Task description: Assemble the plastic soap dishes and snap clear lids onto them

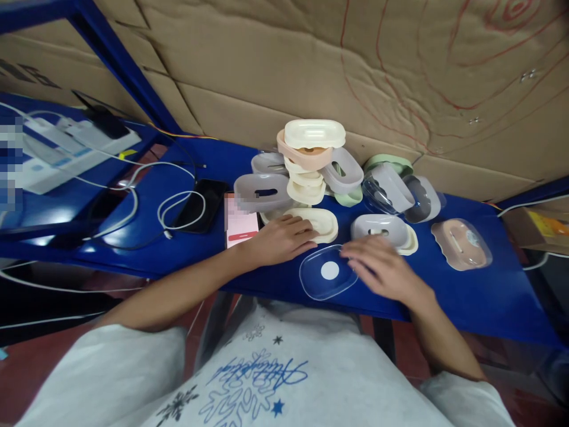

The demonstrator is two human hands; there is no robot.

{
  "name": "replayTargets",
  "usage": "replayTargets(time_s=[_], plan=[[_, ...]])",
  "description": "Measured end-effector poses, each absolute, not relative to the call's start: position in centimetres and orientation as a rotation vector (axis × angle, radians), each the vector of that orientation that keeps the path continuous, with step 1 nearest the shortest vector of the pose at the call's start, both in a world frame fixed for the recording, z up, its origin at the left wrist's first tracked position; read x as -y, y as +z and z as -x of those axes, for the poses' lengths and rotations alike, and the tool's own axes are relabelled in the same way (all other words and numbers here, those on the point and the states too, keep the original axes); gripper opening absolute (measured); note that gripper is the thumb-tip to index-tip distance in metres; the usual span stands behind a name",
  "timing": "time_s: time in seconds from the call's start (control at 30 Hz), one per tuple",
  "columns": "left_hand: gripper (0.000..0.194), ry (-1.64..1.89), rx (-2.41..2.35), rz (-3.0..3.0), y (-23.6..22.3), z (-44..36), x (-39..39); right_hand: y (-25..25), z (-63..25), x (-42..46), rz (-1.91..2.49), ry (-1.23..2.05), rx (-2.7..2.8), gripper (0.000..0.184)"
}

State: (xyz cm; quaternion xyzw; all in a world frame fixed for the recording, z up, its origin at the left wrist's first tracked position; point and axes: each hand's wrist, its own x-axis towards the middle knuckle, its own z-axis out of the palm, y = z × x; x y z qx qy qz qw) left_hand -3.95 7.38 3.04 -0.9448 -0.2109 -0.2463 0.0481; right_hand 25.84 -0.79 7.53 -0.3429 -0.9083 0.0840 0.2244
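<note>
My left hand [287,238] is closed over the left end of a cream soap dish [328,224], its fingers across the rim and the thumb on the near side. My right hand [386,267] is slightly blurred. Its fingertips close on the upper right edge of a clear plastic lid [317,287] with a round white sticker [329,270]. Whether the lid is lifted off the table I cannot tell. Just behind my right hand lies a grey slotted soap dish [377,226], with a cream piece [411,240] partly under it.
Behind my hands stands a stack of soap dish parts, topped by a cream tray [315,133]. Grey dishes with clear covers [386,188] sit right of it, and a covered peach dish [462,243] farther right. A phone [200,207], cables and a power strip [84,154] lie left.
</note>
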Motion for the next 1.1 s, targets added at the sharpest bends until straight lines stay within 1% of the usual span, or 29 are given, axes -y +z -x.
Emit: replayTargets(time_s=[0.07,0.1,0.17,0.23,0.3,0.4,0.47,0.57,0.67,0.8,0.93,1.03,1.1], plan=[[0.028,-0.752,0.689,2.869,3.1,3.9,-7.4,8.3,-29.0,0.1,1.271,0.212,2.46,0.029],[0.028,-0.729,0.696,2.875,3.1,3.8,-7.4,8.3,-30.4,-0.2,1.391,0.213,2.444,0.031],[0.026,-0.657,0.685,2.91,2.9,3.7,-7.4,7.8,-32.5,-0.4,1.541,0.222,2.425,0.035],[0.025,-0.588,0.644,2.966,2.8,3.5,-7.3,7.0,-33.3,-0.5,1.592,0.207,2.42,0.033],[0.027,-0.555,0.592,3.049,2.7,3.4,-7.1,6.5,-32.8,-0.6,1.562,0.182,2.44,0.029],[0.045,-0.578,0.485,3.182,2.8,3.3,-6.9,6.6,-30.7,-0.7,1.431,0.155,2.464,0.03],[0.052,-0.644,0.503,3.169,3.0,3.4,-6.8,6.7,-29.5,-0.9,1.377,0.107,2.444,0.031],[0.049,-0.71,0.793,2.991,3.2,3.7,-6.9,6.6,-28.5,-1.2,1.36,0.019,2.408,0.032],[0.05,-0.652,0.971,2.907,3.1,4.0,-7.2,6.4,-28.3,-1.6,1.356,-0.041,2.411,0.032],[0.047,-0.586,0.826,3.0,2.5,3.8,-7.3,6.5,-27.6,-2.3,1.279,-0.081,2.441,0.032],[0.046,-0.7,0.649,3.139,2.0,3.8,-7.4,5.8,-26.8,-2.7,1.28,-0.101,2.343,0.029],[0.034,-0.831,0.609,3.208,2.2,4.0,-7.7,5.1,-26.9,-2.6,1.309,-0.081,2.258,0.028],[0.029,-0.837,0.531,3.249,2.4,4.0,-8.0,4.9,-27.1,-2.5,1.291,-0.052,2.251,0.027]])
